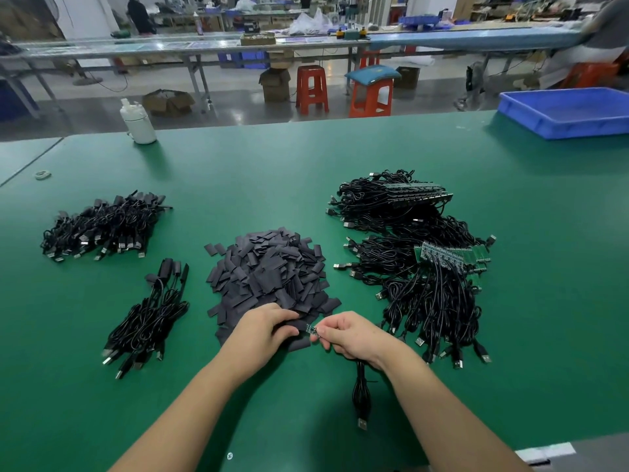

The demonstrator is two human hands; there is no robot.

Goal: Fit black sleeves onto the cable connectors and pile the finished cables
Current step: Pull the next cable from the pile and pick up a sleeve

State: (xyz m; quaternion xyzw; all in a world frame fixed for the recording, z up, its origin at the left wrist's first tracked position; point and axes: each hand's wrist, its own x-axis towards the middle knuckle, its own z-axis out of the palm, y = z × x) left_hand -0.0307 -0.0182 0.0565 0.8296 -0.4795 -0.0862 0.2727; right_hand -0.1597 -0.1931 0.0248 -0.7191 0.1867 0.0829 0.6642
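A heap of flat black sleeves (pixel 269 270) lies mid-table. At its near edge my left hand (pixel 263 332) pinches one black sleeve (pixel 299 324). My right hand (pixel 350 333) grips a cable by its small green connector board (pixel 312 330), whose tip meets the sleeve's mouth. The cable's coiled black lead with its USB plug (pixel 361 396) hangs below my right wrist onto the mat. Bare-board cables (pixel 429 277) lie in a big pile to the right. Sleeved cables sit in two piles on the left, one near (pixel 149 321) and one farther back (pixel 102 226).
The green mat (pixel 272 172) covers the table. A blue plastic tray (pixel 565 112) stands at the back right, a white bottle (pixel 138 122) at the back left, a tape ring (pixel 42 174) near the left edge. Red stools and benches stand beyond.
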